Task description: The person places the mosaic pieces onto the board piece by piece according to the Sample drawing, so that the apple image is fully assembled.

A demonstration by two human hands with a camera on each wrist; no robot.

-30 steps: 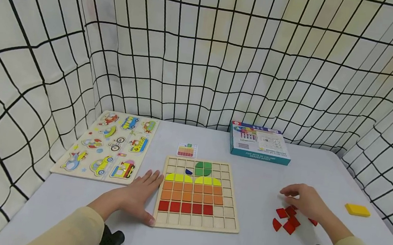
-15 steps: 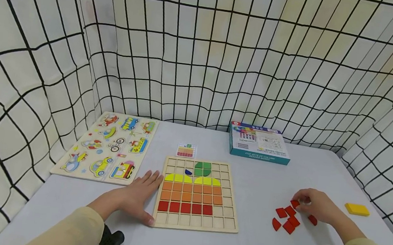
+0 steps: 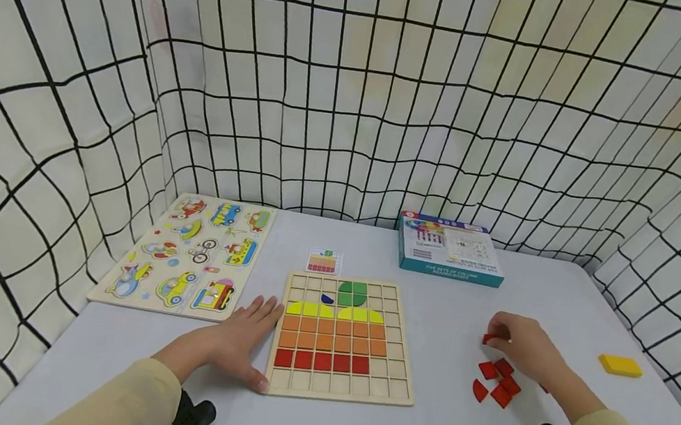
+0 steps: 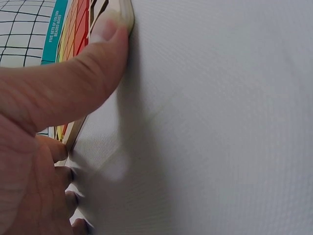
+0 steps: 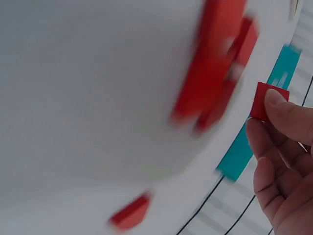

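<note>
A wooden grid board [image 3: 329, 383] lies mid-table, bearing rows of red, orange and yellow pieces, a green group and a small blue piece. My left hand [image 3: 239, 343] rests at its left edge, fingers straight, thumb on the near left corner. In the right wrist view, a red square tile [image 5: 259, 100] is pinched between the thumb and fingers of my right hand [image 5: 288, 161]. That hand is raised just beyond several loose red pieces [image 3: 501, 385], some square and one a quarter-round. Part of another red piece hides behind the right wrist.
A small pattern card [image 3: 324, 261] lies behind the board. The vehicle puzzle board [image 3: 191, 251] is at the left, a teal box [image 3: 451, 248] at the back right. Near the right edge sits a yellow block [image 3: 619, 365]. Black netting [image 3: 353, 102] surrounds the table.
My right hand went right to the red pieces, picked up a red tile, and has come back leftward with it. My left hand and the board have stayed put.
</note>
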